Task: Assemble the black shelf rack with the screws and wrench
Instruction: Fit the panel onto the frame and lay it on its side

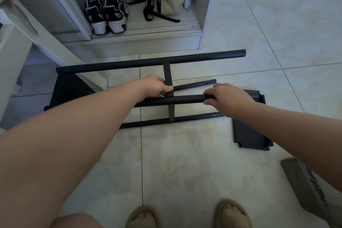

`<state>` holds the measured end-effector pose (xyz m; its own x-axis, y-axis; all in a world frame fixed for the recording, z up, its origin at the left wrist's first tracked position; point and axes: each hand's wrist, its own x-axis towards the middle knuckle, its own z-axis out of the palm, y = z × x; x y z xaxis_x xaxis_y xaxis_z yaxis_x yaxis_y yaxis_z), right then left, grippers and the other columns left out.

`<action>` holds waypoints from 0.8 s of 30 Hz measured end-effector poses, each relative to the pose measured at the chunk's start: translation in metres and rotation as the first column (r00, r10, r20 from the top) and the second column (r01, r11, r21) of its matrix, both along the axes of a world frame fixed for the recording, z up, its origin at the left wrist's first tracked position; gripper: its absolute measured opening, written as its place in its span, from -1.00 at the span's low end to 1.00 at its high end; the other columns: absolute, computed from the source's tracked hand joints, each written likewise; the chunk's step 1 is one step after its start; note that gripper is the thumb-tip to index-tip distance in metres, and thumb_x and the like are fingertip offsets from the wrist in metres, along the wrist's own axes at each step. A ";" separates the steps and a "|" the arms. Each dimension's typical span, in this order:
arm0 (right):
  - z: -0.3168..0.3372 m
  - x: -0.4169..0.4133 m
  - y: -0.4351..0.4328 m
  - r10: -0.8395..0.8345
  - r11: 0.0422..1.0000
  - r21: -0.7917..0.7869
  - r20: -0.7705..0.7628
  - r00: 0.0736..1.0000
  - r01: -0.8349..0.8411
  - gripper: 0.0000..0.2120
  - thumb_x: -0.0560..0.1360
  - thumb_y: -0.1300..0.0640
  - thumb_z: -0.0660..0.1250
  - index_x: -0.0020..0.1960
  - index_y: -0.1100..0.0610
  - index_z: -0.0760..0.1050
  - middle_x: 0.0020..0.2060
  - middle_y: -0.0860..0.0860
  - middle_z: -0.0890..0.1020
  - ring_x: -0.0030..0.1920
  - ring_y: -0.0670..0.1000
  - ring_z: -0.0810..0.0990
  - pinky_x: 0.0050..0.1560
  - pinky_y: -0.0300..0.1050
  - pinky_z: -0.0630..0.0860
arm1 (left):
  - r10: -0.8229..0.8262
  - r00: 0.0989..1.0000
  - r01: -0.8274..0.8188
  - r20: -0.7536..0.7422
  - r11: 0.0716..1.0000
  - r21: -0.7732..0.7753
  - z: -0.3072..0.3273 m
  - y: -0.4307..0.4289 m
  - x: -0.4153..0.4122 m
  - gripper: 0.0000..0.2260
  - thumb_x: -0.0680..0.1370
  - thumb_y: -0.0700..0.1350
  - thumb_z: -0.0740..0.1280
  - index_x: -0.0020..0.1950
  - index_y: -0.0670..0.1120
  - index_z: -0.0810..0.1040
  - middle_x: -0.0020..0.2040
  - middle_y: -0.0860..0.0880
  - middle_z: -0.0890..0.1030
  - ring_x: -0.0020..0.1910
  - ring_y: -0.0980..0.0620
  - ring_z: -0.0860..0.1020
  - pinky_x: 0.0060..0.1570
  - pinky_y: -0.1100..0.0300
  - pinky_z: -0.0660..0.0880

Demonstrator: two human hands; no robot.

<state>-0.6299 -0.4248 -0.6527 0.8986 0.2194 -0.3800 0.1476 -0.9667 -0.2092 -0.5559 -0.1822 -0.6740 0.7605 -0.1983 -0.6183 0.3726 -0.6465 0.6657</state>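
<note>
Nearest you, right of the rack's crossbar [167, 74], a black tray [248, 135] lies on the floor [185, 153]. Your right hand [227, 98] curls round the end of a black tube [185, 99] lying across that crossbar; your left hand [157, 86] grips the crossbar itself. Beyond it stand shoes [105, 13].

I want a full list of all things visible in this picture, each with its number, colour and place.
tubes: four, black, running left to right before the cupboard
crossbar: one, black, across the tubes
panels: two, black, one at each end of the tubes
cupboard: one, white, at the top
shoes: at least five, black-and-white or white, inside the cupboard
bag: one, beige, right of the shoes
grey part: one, grey, floor at bottom right
feet: two, in tan sandals, bottom edge
left hand: one, fingers round the crossbar
right hand: one, fingers round one tube's right end
</note>
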 end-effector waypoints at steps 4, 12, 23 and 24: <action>-0.004 0.001 0.000 -0.010 1.000 -0.007 0.001 1.000 0.010 -0.79 0.69 -0.03 0.19 0.07 0.05 0.53 -0.01 0.02 0.50 -0.02 0.09 0.51 0.01 0.01 0.46 | -0.008 1.000 0.008 0.012 1.000 0.025 0.000 0.000 0.000 -0.86 0.56 -0.03 0.44 -0.06 -0.09 0.60 -0.04 -0.07 0.68 0.11 -0.08 0.64 0.30 -0.02 0.50; -0.014 0.014 0.003 -0.056 0.998 -0.043 0.001 0.998 0.056 -0.80 0.72 -0.01 0.10 0.12 0.02 0.46 -0.02 -0.02 0.48 -0.01 0.09 0.47 0.46 0.35 0.12 | -0.017 0.999 0.012 0.048 0.993 0.114 0.003 0.000 0.004 -0.66 0.55 0.08 0.42 0.19 -0.14 0.62 0.11 -0.11 0.65 0.17 -0.13 0.58 0.32 -0.05 0.46; -0.016 0.025 -0.001 -0.025 0.999 -0.020 0.015 1.000 0.025 -0.82 0.71 -0.02 0.11 0.00 -0.02 0.41 -0.10 -0.05 0.48 -0.01 0.10 0.47 0.29 0.24 0.30 | -0.034 0.996 0.018 0.083 0.981 0.194 0.007 0.001 0.003 -0.65 0.61 0.07 0.33 0.15 -0.19 0.66 0.17 -0.18 0.62 0.17 -0.18 0.54 0.23 0.06 0.43; -0.016 0.025 -0.001 -0.012 1.000 -0.027 0.028 1.000 0.012 -0.83 0.71 -0.03 0.10 0.00 -0.03 0.40 -0.09 -0.06 0.47 -0.01 0.10 0.47 0.23 0.19 0.31 | -0.035 0.996 0.018 0.082 0.979 0.205 0.007 0.001 0.004 -0.65 0.61 0.07 0.33 0.18 -0.19 0.65 0.20 -0.17 0.61 0.18 -0.17 0.53 0.23 0.06 0.42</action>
<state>-0.6045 -0.4258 -0.6690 0.9113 0.1986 -0.3606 0.1414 -0.9737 -0.1787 -0.5519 -0.1816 -0.6668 0.8081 -0.0955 -0.5813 0.3012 -0.7810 0.5470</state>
